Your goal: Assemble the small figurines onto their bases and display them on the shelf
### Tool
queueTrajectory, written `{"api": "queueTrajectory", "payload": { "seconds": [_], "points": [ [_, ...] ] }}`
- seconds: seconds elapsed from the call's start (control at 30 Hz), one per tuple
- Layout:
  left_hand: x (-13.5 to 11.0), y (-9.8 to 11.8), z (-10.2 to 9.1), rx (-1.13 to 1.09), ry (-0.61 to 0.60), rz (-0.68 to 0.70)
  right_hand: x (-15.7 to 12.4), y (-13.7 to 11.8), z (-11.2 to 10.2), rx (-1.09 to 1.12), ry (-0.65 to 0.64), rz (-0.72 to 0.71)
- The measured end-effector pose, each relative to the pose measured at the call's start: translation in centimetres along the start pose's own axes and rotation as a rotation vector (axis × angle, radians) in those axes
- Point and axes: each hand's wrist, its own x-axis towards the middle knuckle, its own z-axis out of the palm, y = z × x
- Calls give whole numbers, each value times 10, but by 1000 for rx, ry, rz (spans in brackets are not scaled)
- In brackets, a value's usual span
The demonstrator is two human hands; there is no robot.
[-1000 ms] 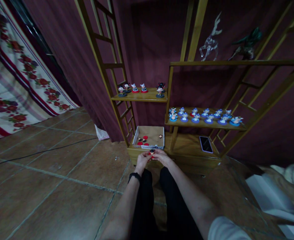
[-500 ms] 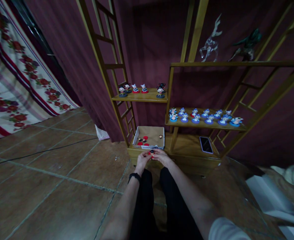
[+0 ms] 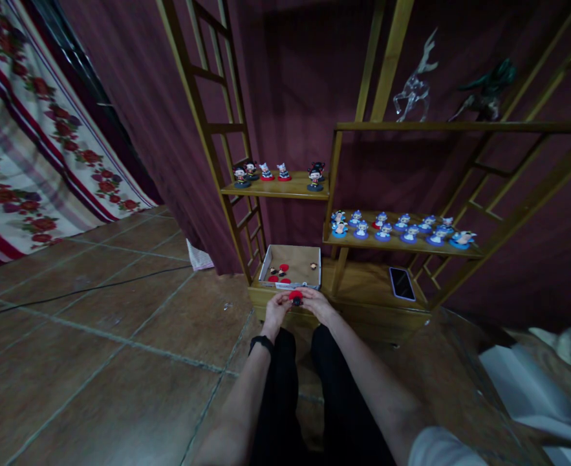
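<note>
Between my two hands is a small figurine (image 3: 296,300) with a dark head and a round red base. My left hand (image 3: 279,307) grips it from the left with closed fingers. From the right, my right hand (image 3: 315,304) pinches the same piece. The dark head points down toward me and the red base is at the far side. Just beyond my hands stands a shallow cardboard box (image 3: 295,254) on the low shelf. Inside it lie red discs (image 3: 284,268) and several small figurine parts (image 3: 313,266).
A wooden display rack (image 3: 290,191) rises ahead, with several dark-haired figurines (image 3: 315,179) on its left shelf. Rows of blue-white figurines (image 3: 383,232) fill the right one. Below lies a phone (image 3: 402,284). A glass deer (image 3: 415,90) stands on top. A cable (image 3: 96,285) crosses the floor.
The figurine has been turned between my hands: its head faced up before, and now the red base shows at the far side. Both hands keep hold. The view has shifted slightly.
</note>
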Motion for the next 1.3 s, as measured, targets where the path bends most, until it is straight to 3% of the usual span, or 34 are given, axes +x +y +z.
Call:
{"api": "queueTrajectory", "payload": {
  "seconds": [0.63,1.13,1.3],
  "points": [
    [1,1,1,-57,-3,-26,5,6,-4,-68,72,-87],
    [1,1,2,-40,18,-12,3,4,-2,-127,58,-137],
    [0,1,1,-11,-12,-36,-1,1,-3,-73,34,-56]
  ]
}}
